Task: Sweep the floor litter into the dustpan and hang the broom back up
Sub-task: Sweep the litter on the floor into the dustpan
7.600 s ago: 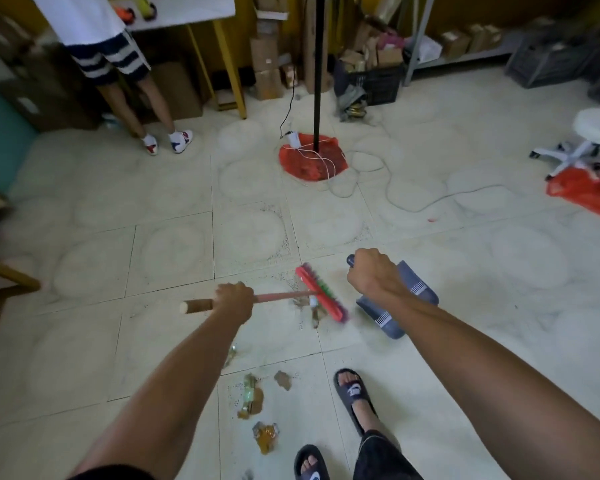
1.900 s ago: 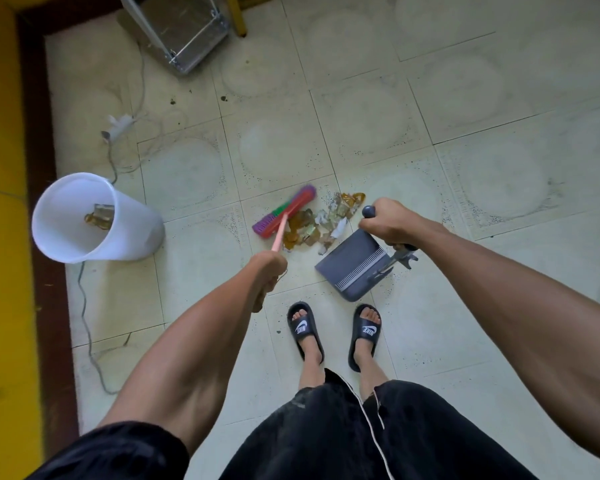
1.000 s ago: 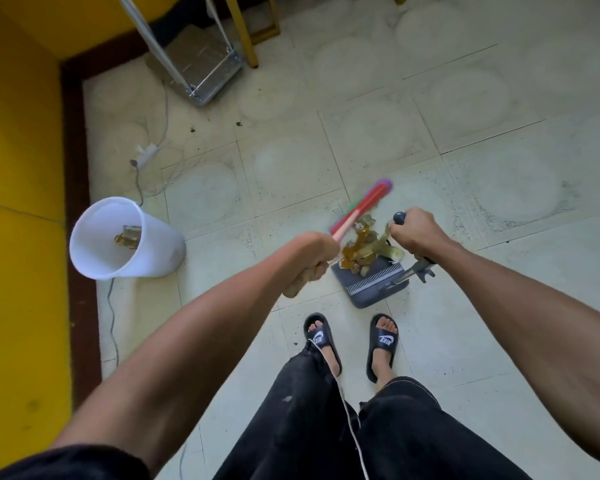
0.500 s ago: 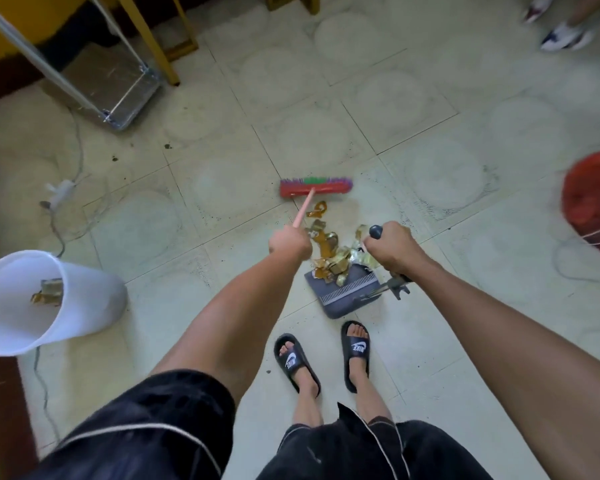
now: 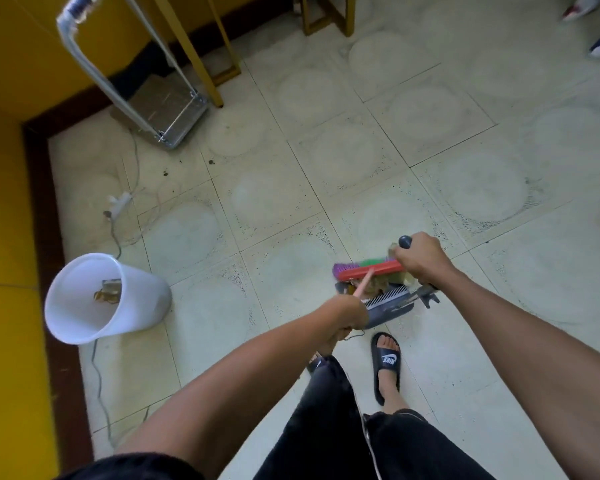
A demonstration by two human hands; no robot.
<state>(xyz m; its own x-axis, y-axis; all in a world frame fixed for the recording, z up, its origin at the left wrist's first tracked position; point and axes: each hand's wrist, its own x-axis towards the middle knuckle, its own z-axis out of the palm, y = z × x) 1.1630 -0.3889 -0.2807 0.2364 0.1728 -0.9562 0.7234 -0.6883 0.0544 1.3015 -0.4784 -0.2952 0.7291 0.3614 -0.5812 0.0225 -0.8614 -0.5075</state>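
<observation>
At the left of the frame we see a white plastic bucket tipped on the pale tiled floor, a scrap of brownish litter inside it. Above it, in the upper left, stands a metal-framed trolley. Near the centre our left hand grasps the pink broom handle; the red broom head with green and purple bristles lies at the mouth of the grey plastic dustpan, with crumpled brown litter between them. Just right, our right hand clenches the dustpan's dark upright handle.
</observation>
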